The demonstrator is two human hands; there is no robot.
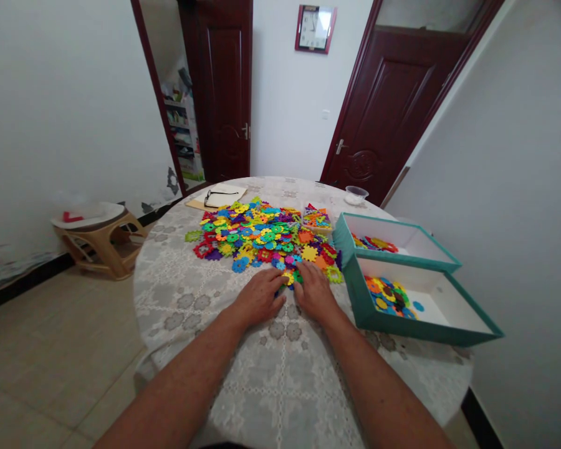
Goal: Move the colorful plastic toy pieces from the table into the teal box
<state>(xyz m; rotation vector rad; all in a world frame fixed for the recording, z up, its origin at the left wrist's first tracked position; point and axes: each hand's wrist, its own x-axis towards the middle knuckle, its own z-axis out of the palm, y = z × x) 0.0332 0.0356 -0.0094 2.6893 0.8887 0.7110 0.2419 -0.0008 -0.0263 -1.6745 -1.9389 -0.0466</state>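
Both hands (287,293) rest at the plastic pieces' (262,240) near edge.

Soft, even daylight fills the room, bright on the white walls (51,125), with pale glare on the clock (315,28) glass. The left hand (260,297) and right hand (314,292) cast only faint shadows on the tabletop (280,380). Wide-angle distortion bends the door frames (351,93) and stretches the forearms (177,386) at the edges.

left hand (260,294) | right hand (314,290) | both on plastic discs (262,234) | teal box (378,324) right
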